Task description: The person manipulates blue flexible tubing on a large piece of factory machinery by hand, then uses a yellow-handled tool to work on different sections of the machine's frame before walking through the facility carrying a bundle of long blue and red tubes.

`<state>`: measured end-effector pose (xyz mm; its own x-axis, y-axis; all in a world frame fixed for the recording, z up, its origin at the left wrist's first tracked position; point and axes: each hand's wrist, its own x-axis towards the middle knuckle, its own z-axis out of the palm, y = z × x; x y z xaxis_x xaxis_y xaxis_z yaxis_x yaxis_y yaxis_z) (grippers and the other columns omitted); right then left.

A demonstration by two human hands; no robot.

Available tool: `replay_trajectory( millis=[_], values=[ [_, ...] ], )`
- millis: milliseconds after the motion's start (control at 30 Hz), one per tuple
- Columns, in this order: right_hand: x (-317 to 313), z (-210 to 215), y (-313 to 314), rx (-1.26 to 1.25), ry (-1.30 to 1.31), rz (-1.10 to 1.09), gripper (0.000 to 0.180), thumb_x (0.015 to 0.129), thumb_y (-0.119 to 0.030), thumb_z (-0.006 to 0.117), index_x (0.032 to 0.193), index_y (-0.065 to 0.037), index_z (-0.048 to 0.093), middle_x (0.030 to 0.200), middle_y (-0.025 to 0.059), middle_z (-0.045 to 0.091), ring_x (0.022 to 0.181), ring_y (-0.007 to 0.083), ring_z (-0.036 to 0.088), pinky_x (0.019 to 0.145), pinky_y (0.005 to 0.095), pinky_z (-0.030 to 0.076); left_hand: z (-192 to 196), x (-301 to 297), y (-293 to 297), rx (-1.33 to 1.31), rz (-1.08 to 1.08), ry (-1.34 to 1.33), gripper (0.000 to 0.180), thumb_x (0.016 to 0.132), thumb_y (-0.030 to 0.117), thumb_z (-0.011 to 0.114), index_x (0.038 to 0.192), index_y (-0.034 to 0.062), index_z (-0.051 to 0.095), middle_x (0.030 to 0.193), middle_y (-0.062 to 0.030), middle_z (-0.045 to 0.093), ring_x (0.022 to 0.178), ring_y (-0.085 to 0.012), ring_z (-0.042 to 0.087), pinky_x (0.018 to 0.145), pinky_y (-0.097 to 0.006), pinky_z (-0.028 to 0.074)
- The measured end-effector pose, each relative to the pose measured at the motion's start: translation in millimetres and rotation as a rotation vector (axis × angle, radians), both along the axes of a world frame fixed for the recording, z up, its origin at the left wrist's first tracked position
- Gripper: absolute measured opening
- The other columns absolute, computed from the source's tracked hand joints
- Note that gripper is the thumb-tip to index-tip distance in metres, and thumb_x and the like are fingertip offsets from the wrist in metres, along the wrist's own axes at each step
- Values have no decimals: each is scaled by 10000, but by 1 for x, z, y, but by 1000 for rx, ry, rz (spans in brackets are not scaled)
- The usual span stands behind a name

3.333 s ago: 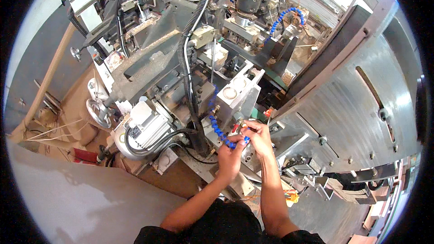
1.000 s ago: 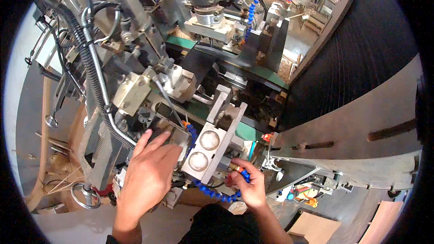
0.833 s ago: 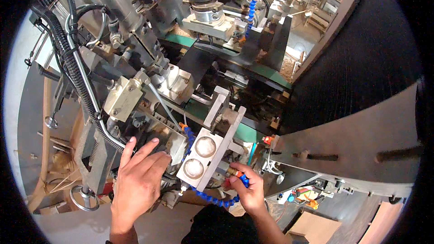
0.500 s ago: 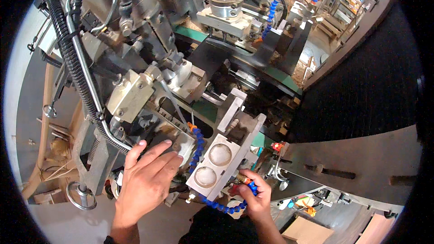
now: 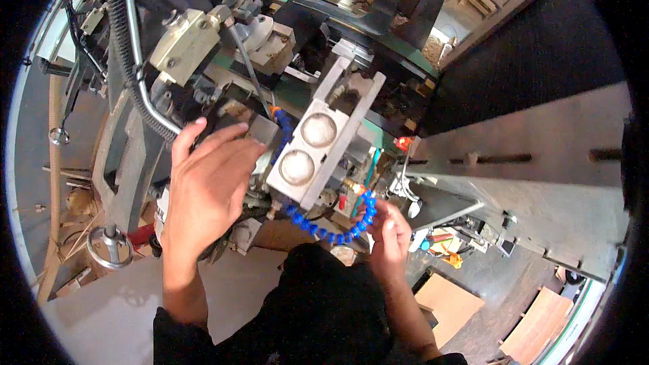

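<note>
My left hand (image 5: 206, 189) is open over the machine, fingers spread. Its fingertips are close to a corrugated black hose (image 5: 159, 122) and a grey metal block (image 5: 263, 128); contact cannot be made out. On the right, my right hand (image 5: 391, 233) has its fingers curled at a blue segmented hose (image 5: 346, 236), which bends round under the machine head. The hose meets a brass fitting (image 5: 353, 187) beside a pale metal block (image 5: 307, 177) with two round recesses. Part of the right hand's grip is hidden behind the hose.
A dark panel (image 5: 520, 88) and a slotted metal plate (image 5: 500, 155) stand at the right. A metal handwheel (image 5: 109, 247) is at lower left. Wooden boards (image 5: 446, 307) lie low on the right. A red knob (image 5: 403, 143) sits beside the plate.
The view has tilted down, so the machine sits higher in the picture and more of my arms shows. My right hand has shifted from the brass fitting down along the blue hose. The left stays spread.
</note>
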<state>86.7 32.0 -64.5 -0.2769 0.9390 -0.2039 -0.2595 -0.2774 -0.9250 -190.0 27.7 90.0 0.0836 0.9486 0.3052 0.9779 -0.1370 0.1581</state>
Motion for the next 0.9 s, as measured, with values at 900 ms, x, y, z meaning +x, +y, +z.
replay_trajectory(
  millis=[900],
  values=[
    [-29,114,76,947,-703,4,434,718,-33,686,1137,53,615,1197,243,581,1103,356,581,961,401,449,-177,157,-29,203,359,-1018,352,898,283,667,1042,-27,584,918,-160,644,829,-310,630,759,-407,498]
  ],
)
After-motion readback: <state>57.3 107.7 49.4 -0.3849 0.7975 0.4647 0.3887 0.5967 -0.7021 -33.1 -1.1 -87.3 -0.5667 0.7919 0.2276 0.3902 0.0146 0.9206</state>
